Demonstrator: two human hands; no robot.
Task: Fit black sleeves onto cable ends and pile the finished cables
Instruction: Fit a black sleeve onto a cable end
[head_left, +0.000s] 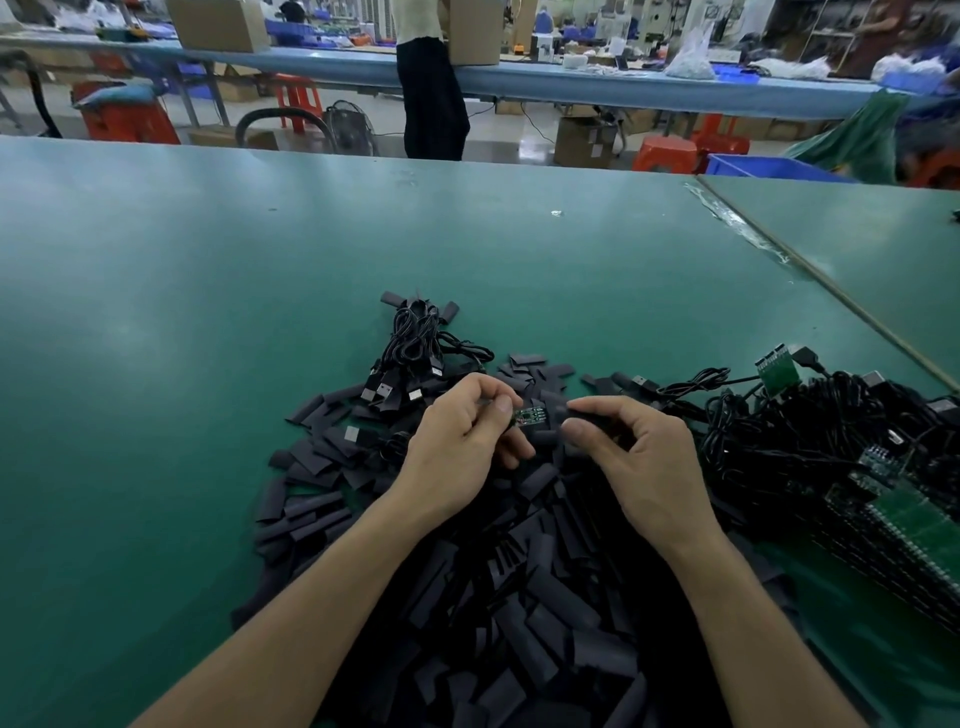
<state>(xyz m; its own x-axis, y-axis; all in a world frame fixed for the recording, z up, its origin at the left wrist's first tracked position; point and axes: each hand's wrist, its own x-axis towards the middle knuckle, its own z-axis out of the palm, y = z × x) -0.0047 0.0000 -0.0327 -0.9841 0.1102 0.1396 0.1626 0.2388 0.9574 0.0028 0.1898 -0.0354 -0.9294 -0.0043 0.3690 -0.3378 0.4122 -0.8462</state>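
Left hand (462, 431): fingers (501, 404) clamped on a small green circuit board (530, 415) at a cable end; its markings are too small to read. Right hand (639, 457) pinches a black sleeve (589, 415) just beside the board. Loose sleeves (519, 597) lie heaped on the green table (182, 312) beneath both forearms. Sleeved cables (415, 353) are piled beyond the hands; bare-board cables (805, 431) are tangled at right. Blue bin (769, 166) behind the table, contents hidden.
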